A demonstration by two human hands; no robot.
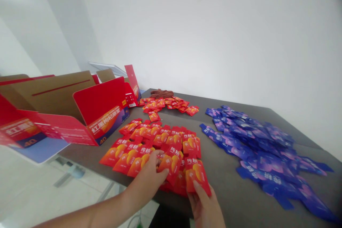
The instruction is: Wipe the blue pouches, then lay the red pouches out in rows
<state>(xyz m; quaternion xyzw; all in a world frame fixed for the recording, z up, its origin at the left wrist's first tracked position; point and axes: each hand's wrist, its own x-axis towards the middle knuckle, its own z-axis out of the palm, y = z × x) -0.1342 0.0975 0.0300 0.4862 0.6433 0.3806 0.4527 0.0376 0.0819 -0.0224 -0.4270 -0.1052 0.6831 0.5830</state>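
Red sachets (173, 149) lie heaped on the grey tabletop (224, 192), left of the blue sachets (264, 153). Your left hand (145, 185) rests half open on the heap, its hold unclear; your right hand (204, 205) pinches the nearest sachet (196, 176) at its lower edge.

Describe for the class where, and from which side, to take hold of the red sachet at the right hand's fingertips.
Pinch the red sachet by its lower end, coming from the near side, where the right hand is. That thin, flat end appears to jut clear of the pile, leaving room for fingers, while its upper end lies among the other red sachets.
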